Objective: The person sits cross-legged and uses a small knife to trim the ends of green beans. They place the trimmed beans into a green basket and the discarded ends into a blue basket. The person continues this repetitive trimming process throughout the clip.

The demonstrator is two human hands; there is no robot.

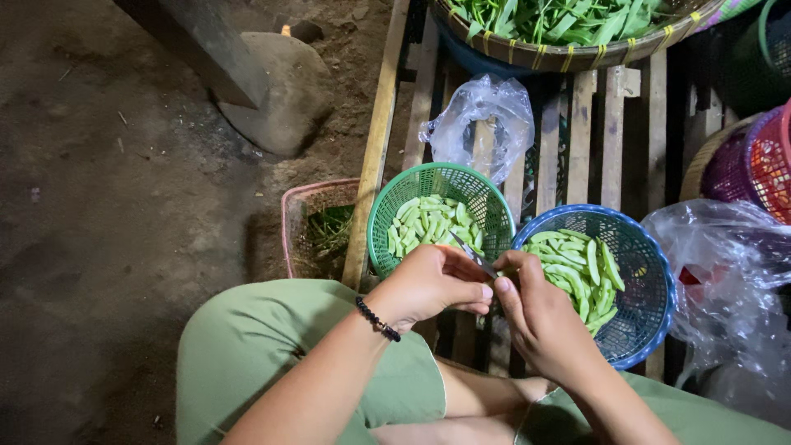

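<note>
My left hand (428, 287), with a dark bead bracelet on the wrist, is curled tight over my lap. What its fingers pinch is hidden. My right hand (540, 317) meets it and grips a small thin blade (474, 254), whose tip points up-left over the left knuckles. Just beyond the hands stands a green plastic basket (387, 216) of pale trimmed pods. To its right is a blue plastic basket (651, 264) of greener flat pods (581, 272).
The baskets stand on a wooden slat pallet (614, 132). A clear plastic bag (482, 115) lies behind them and another (725, 272) at the right. A woven tray of leafy greens (577, 56) is at the top. A pink basket of trimmings (301, 206) stands on the dirt floor (124, 206).
</note>
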